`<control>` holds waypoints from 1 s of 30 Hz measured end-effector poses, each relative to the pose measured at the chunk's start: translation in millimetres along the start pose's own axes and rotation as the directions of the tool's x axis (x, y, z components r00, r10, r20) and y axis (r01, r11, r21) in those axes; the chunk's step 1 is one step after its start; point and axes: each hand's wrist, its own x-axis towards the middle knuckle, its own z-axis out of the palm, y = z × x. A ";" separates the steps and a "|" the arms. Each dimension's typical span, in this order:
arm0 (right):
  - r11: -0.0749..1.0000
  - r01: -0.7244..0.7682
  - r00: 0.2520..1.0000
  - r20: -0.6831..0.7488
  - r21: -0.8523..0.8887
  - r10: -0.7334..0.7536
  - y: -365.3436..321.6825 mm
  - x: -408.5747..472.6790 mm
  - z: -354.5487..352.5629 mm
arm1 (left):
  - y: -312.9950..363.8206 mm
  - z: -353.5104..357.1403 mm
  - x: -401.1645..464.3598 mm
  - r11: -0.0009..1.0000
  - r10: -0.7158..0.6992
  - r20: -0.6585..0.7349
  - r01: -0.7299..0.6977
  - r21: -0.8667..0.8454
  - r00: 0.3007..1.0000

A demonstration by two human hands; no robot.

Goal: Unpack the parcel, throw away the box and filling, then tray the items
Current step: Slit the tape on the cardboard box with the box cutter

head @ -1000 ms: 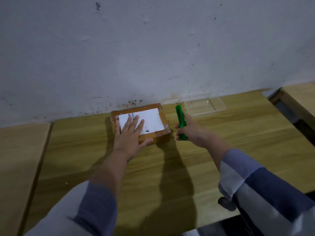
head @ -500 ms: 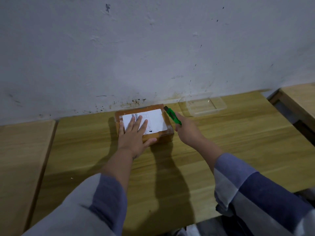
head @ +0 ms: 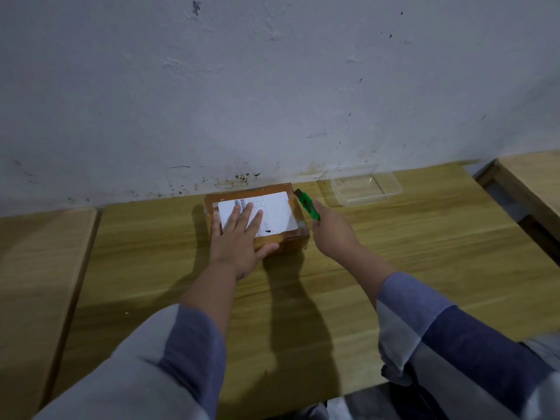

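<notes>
Two hands at work. Your left hand: fingers spread flat on white label, thumb hooked on near edge of parcel, pinning it, not gripping. Your right hand: fingers clenched round green cutter, tip at parcel's far right corner. Parcel sits at table's far edge, against wall. Clear tray lies right of it, same far edge.

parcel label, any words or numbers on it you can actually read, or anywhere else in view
Shipping label on the cardboard parcel: a barcode and printed lines show, but all too small and blurred to read; the left hand covers part of it.
Green utility knife in the right hand: no text visible.
Clear plastic tray: none.
</notes>
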 end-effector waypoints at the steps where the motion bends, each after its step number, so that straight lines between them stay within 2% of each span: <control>1: 1.000 -0.006 1.000 0.000 -0.005 0.006 0.2 0.0 -0.4 | 0.0 0.1 0.0 1.000 0.000 0.000 0.000 0.001 1.000; 10: 1.000 0.002 1.000 0.024 0.015 -0.002 -5.3 -2.8 -4.7 | 1.3 -1.4 -1.5 1.000 0.001 -0.001 -0.001 -0.005 1.000; 18: 0.982 -0.005 0.996 0.085 -0.188 0.021 -14.8 15.9 2.6 | 1.9 -1.3 -1.1 1.000 0.003 0.002 -0.003 0.009 1.000; 24: 0.928 0.019 1.000 0.023 -0.371 -0.011 -17.6 12.6 3.8 | 3.3 -1.3 0.1 0.999 -0.020 -0.004 0.020 0.039 1.000; 30: 0.925 0.003 1.000 0.007 -0.380 0.000 -12.5 7.1 0.5 | 5.4 0.6 -1.0 0.998 -0.044 -0.025 0.045 0.052 0.999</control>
